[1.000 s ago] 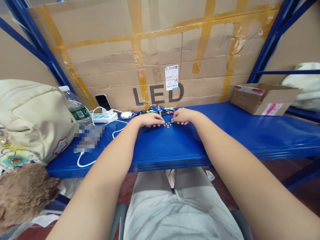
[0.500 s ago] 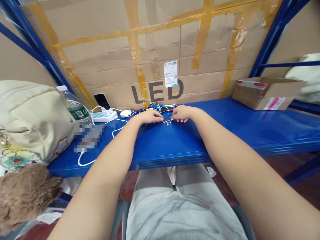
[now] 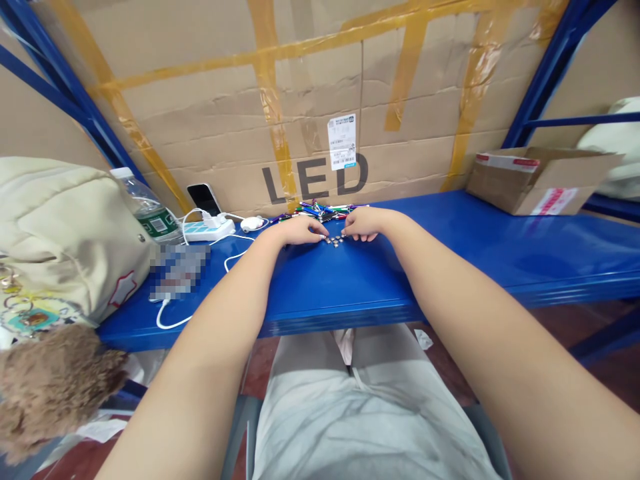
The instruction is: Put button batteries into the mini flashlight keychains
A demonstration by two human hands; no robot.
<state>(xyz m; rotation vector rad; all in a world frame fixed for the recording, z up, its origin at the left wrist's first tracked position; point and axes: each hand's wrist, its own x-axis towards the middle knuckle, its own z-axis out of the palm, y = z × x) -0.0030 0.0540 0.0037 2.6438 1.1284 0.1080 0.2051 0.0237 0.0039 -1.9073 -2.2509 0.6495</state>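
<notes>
Several small, light-coloured pieces (image 3: 335, 242) lie in a tight cluster on the blue tabletop (image 3: 345, 287), too small to name. At the cluster's left edge is my left hand (image 3: 300, 230), thumb and forefinger close together at a piece. My right hand (image 3: 364, 223) faces it from the right, fingers curled in and fingertips pinched by the cluster's right edge. Whatever is between either hand's fingertips is too small to make out. Just behind both hands spreads a heap of slim, pen-like sticks (image 3: 317, 212) in several colours, partly covered by the hands.
To the left stand a cream bag (image 3: 65, 233), a water bottle (image 3: 155, 217), a power strip (image 3: 209, 229) with white cables and a phone (image 3: 203, 199). An open cardboard box (image 3: 530, 187) sits at the right. A large cardboard sheet (image 3: 215, 127) closes the back.
The view has shifted slightly. Both hands stay at the cluster, with only small finger movements; the left fingertips look a little further apart.
</notes>
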